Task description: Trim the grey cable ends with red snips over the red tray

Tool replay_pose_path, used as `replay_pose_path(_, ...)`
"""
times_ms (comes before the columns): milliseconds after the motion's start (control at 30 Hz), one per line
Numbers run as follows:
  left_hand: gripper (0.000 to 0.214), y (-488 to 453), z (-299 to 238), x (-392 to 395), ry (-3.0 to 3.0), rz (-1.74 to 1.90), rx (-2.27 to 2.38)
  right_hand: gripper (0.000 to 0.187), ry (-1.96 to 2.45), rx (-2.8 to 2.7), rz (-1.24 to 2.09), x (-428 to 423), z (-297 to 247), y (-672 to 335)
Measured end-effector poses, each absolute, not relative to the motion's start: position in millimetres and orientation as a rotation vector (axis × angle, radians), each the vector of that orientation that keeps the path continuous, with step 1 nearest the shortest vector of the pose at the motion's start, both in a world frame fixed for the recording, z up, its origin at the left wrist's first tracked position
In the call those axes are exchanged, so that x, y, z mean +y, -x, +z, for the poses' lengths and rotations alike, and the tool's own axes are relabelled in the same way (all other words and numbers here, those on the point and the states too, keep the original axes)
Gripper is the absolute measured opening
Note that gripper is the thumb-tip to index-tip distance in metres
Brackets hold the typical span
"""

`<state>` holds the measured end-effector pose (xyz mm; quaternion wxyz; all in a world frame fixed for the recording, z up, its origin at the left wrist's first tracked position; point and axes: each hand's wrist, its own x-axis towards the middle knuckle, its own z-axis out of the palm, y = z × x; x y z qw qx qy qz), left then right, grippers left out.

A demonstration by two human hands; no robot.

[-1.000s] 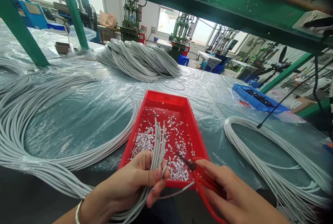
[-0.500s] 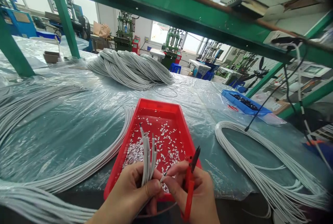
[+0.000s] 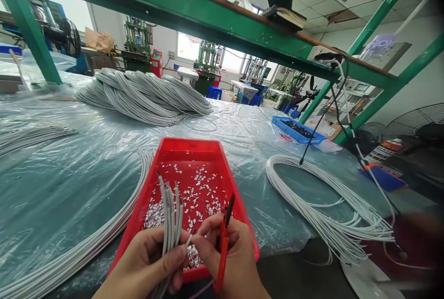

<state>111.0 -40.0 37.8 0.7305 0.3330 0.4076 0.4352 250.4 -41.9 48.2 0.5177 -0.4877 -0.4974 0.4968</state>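
Over the near end of a red tray (image 3: 189, 147), my left hand (image 3: 152, 257) is closed round a small bunch of white cables (image 3: 170, 215), their cut ends pointing up. One cable end (image 3: 190, 239) leans out from the bunch to the right, its tip dark. The thumb and forefinger of my right hand (image 3: 231, 252) pinch close to that tip. Tucked in the same right hand is a pair of red-handled snips (image 3: 224, 248), blades pointing up. Small silvery scraps (image 3: 197, 192) lie scattered over the tray floor, thickest at its left side.
A big heap of coiled cable (image 3: 138, 95) lies at the back left. To the right rests a looped white cable bundle (image 3: 312, 202), with a blue tray of black parts (image 3: 296, 130) behind it. A green shelf beam (image 3: 208, 16) crosses overhead. Black and white cords (image 3: 342, 100) hang at right.
The view has swung to the right, so the bench things sit further left. My hands keep their hold; my right fingers stay at the single cable's tip.
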Motion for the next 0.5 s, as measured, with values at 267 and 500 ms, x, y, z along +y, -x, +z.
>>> replay_pose_path(267,0.019,-111.6,38.6,-34.5,-0.616,0.999,0.607,0.027,1.048,-1.216,1.373,-34.7,48.7,-255.2)
replay_pose_path(500,0.024,-112.2,32.2,-32.9,-0.736,0.977,0.661,0.032,0.963,-1.185,1.538,-19.2,52.3,-257.9)
